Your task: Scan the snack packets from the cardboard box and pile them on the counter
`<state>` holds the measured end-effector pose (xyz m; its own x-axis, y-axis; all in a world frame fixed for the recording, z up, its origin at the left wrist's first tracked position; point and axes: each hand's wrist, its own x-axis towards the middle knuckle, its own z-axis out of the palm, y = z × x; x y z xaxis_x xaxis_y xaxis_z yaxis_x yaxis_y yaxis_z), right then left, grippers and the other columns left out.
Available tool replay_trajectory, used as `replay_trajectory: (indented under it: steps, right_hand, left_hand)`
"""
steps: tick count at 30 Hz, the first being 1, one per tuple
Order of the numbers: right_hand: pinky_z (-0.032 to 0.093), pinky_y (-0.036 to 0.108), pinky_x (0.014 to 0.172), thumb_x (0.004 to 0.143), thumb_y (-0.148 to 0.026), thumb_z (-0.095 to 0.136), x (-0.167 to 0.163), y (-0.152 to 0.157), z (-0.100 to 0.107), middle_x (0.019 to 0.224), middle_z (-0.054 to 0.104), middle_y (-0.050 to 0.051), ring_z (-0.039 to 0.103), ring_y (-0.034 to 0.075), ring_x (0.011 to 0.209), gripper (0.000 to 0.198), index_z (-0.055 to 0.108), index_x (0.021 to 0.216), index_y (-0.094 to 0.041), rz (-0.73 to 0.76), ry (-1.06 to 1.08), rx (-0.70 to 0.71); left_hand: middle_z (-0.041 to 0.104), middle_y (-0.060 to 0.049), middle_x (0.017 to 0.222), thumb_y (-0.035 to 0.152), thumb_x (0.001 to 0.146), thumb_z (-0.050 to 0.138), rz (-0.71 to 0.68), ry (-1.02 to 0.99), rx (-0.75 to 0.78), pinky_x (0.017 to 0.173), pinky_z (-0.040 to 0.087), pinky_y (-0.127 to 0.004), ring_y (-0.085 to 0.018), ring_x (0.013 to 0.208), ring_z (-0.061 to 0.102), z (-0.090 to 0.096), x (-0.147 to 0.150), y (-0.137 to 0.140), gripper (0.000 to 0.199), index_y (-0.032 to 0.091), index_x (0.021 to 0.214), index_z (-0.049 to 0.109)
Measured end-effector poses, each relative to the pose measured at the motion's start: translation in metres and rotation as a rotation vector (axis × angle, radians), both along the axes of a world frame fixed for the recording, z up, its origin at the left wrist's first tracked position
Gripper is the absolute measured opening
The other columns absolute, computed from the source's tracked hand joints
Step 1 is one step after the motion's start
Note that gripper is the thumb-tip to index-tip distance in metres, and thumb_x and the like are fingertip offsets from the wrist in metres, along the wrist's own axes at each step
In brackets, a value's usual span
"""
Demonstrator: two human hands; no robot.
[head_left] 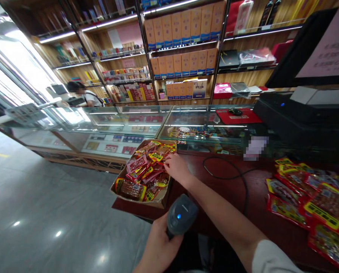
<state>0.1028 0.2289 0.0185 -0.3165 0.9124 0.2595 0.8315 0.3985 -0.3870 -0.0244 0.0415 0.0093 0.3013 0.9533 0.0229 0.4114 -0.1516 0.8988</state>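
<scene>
My left hand (pixel 160 242) is wrapped round the handle of a dark grey barcode scanner (pixel 183 214), which has a blue light lit on its top. My right hand (pixel 177 168) reaches over the right side of an open cardboard box (pixel 155 203). Its curled fingertips are closed on a snack packet among those in the box. Several red and yellow snack packets (pixel 136 163) lie heaped there, their brown contents showing through clear film. The packet at my right fingertips is partly hidden.
More snack packets (pixel 300 189) are piled on the dark red counter (pixel 220 193) at right. A black cable (pixel 228 177) loops across it. Behind run glass display cases (pixel 124 119), a mouse (pixel 235 112) on a red mat and a monitor (pixel 314 57). Another person (pixel 91 98) is at far left.
</scene>
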Motion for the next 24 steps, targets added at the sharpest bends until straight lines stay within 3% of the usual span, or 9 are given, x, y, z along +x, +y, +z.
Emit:
replay_trajectory:
  steps: [3, 5, 8, 12, 18, 24]
  right_hand:
    - [0.049, 0.032, 0.103, 0.101, -0.027, 0.046, 0.035, -0.016, 0.001, 0.126, 0.072, 0.007, 0.064, 0.019, 0.116, 0.029, 0.074, 0.107, -0.022, -0.107, 0.275, 0.055]
    - [0.058, 0.034, 0.089, 0.098, -0.034, 0.048, 0.068, -0.032, -0.009, 0.111, 0.076, 0.007, 0.072, 0.021, 0.099, 0.026, 0.069, 0.107, -0.022, -0.231, 0.647, 0.01]
    - [0.061, 0.032, 0.058, 0.087, -0.049, 0.06, 0.118, -0.067, -0.038, 0.085, 0.074, 0.001, 0.072, 0.021, 0.07, 0.028, 0.062, 0.1, -0.024, -0.435, 1.154, -0.181]
    - [0.064, 0.032, 0.059, 0.069, -0.046, 0.08, 0.157, -0.116, -0.08, 0.091, 0.076, 0.001, 0.074, 0.022, 0.077, 0.045, 0.063, 0.106, -0.025, -0.617, 1.465, -0.286]
    - [0.062, 0.032, 0.066, 0.057, -0.04, 0.085, 0.165, -0.145, -0.112, 0.096, 0.078, 0.002, 0.074, 0.024, 0.086, 0.056, 0.068, 0.108, -0.024, -0.718, 1.461, -0.386]
    - [0.056, 0.037, 0.08, 0.071, -0.047, 0.071, 0.169, -0.149, -0.122, 0.087, 0.077, 0.003, 0.072, 0.025, 0.083, 0.033, 0.07, 0.092, -0.022, -0.693, 1.088, -0.271]
  left_hand:
    - [0.078, 0.0, 0.083, 0.001, 0.07, 0.053, -0.006, 0.009, 0.016, 0.074, 0.052, -0.025, -0.02, 0.077, 0.068, -0.001, 0.005, 0.0, 0.03, 0.016, 0.086, 0.075]
    - [0.077, 0.0, 0.08, 0.001, 0.07, 0.053, -0.021, 0.011, 0.023, 0.071, 0.05, -0.024, -0.019, 0.076, 0.067, -0.002, 0.008, 0.0, 0.03, 0.015, 0.084, 0.074]
    - [0.076, 0.0, 0.078, 0.002, 0.07, 0.054, -0.041, 0.013, 0.007, 0.071, 0.05, -0.024, -0.019, 0.074, 0.066, -0.007, 0.014, 0.003, 0.028, 0.015, 0.084, 0.074]
    - [0.076, -0.002, 0.08, 0.005, 0.073, 0.056, -0.036, 0.031, -0.052, 0.073, 0.05, -0.025, -0.02, 0.076, 0.066, -0.018, 0.025, 0.008, 0.022, 0.014, 0.084, 0.074]
    - [0.076, -0.002, 0.081, 0.01, 0.079, 0.057, -0.083, 0.036, -0.107, 0.073, 0.05, -0.024, -0.019, 0.076, 0.066, -0.021, 0.042, 0.011, 0.018, 0.014, 0.087, 0.073]
    - [0.076, -0.002, 0.08, 0.009, 0.078, 0.057, -0.082, 0.065, -0.089, 0.072, 0.049, -0.023, -0.019, 0.076, 0.067, -0.018, 0.042, 0.013, 0.018, 0.014, 0.086, 0.073]
